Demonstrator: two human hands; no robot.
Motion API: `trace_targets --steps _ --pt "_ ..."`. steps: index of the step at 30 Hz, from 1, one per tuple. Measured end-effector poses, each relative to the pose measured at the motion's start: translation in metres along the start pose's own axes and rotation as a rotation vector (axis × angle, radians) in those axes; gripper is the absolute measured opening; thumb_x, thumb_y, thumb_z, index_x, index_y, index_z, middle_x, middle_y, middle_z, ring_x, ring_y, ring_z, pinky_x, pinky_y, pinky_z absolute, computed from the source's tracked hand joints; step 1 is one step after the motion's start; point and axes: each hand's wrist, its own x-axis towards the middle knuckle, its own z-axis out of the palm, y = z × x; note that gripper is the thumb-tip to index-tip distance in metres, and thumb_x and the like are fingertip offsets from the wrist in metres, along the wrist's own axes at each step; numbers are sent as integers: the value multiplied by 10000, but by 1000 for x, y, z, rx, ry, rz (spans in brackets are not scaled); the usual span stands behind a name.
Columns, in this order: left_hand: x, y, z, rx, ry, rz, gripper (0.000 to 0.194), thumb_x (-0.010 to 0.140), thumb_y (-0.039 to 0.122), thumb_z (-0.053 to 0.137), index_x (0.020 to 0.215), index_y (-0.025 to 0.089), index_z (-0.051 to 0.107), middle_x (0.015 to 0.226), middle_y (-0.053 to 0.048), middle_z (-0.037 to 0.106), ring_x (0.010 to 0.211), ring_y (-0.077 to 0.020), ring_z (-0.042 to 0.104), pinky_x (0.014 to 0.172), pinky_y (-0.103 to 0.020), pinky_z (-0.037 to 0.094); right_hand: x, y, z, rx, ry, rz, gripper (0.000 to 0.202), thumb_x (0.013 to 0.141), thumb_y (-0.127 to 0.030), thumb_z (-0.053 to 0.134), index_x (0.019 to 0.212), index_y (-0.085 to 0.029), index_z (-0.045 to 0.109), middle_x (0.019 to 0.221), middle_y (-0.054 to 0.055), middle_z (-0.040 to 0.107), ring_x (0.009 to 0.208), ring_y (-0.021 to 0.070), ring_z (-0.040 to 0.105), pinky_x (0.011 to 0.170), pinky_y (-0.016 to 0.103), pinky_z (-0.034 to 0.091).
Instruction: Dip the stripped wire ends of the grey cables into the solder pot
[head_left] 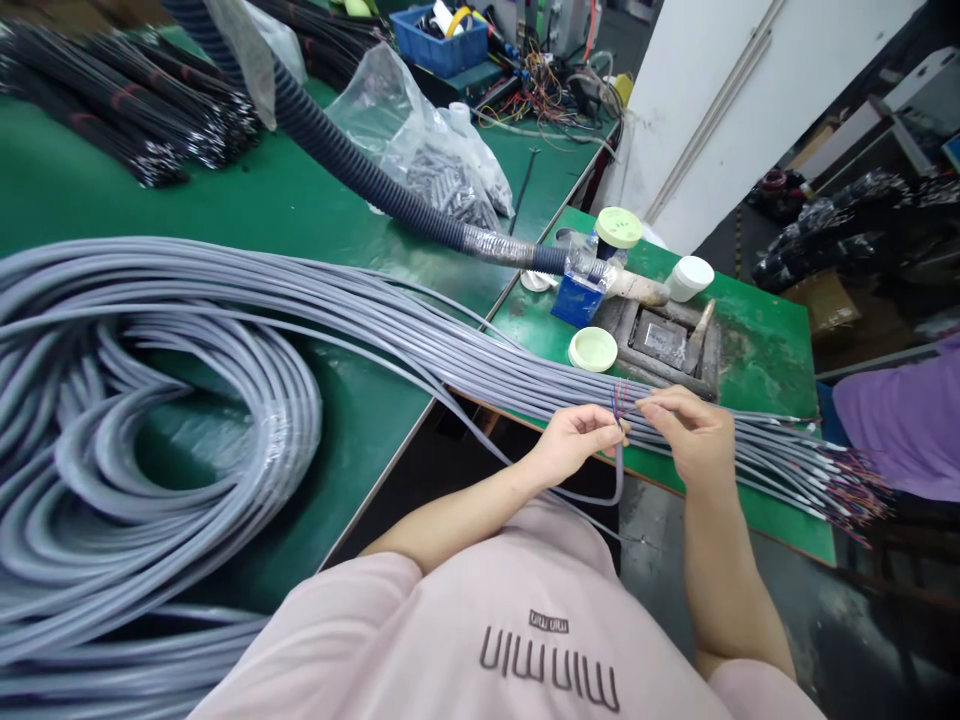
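My left hand point(581, 440) is closed in a pinch around the end of a grey cable point(619, 482), which bends down in a loop below the fingers. Thin red and dark blue wires point(619, 398) stand up out of that end. Just to the right, my right hand point(694, 430) is closed, thumb and fingertips together near the wires; what is between them is too small to make out. Behind both hands runs a thick bundle of grey cables point(465, 355). Its stripped ends point(847, 490), with coloured wires, fan out at the right.
Beyond the hands sits a solder pot point(660, 340) under a black extraction hose point(360, 175). A pale lid point(592, 349) and a white jar point(688, 278) stand close by. Coiled cable point(285, 440) covers the left table. A person's purple sleeve point(907, 420) shows at right.
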Motion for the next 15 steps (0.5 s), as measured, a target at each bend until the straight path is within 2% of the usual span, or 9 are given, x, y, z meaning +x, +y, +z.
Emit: trace_targets --steps 4,7,9,11,13,15 --pt "3 5 -3 -124 53 -43 403 610 401 857 782 106 643 855 -49 707 698 -126 663 618 -228 525 -16 14 -7 -146 27 -221 305 830 -96 659 1050 -298 721 918 26 708 865 215 644 774 390 511" --pt "6 8 -4 -162 49 -77 428 627 413 847 842 91 665 767 -37 688 629 -97 635 629 -225 527 -30 23 -7 -359 -84 -443 521 825 -54 628 1272 -322 614 1180 75 660 1079 268 604 914 484 493" --pt "8 9 -4 -190 29 -95 409 653 416 831 829 87 662 706 -16 656 584 -78 605 617 -220 525 -37 26 -4 -457 -180 -549 573 821 -61 630 1322 -335 574 1349 91 563 1213 307 532 973 529 466" --pt "8 11 -2 -213 16 -95 381 686 413 809 836 96 660 698 -6 638 577 -76 592 599 -222 527 -38 26 -1 -509 -216 -615 569 819 -88 652 1322 -343 573 1396 84 528 1258 321 499 997 539 459" --pt "2 18 2 -180 18 -35 377 716 390 790 959 127 671 818 -31 675 660 -100 629 631 -238 543 -30 24 -3 -549 -167 -646 548 818 -127 679 1313 -341 581 1354 74 574 1243 316 519 1006 527 461" --pt "-10 33 8 -42 -28 116 424 733 339 784 1103 174 659 1025 -71 694 863 -152 669 755 -273 559 -14 21 -13 -590 -7 -624 501 832 -164 677 1301 -321 594 1277 74 636 1206 309 555 1011 519 459"
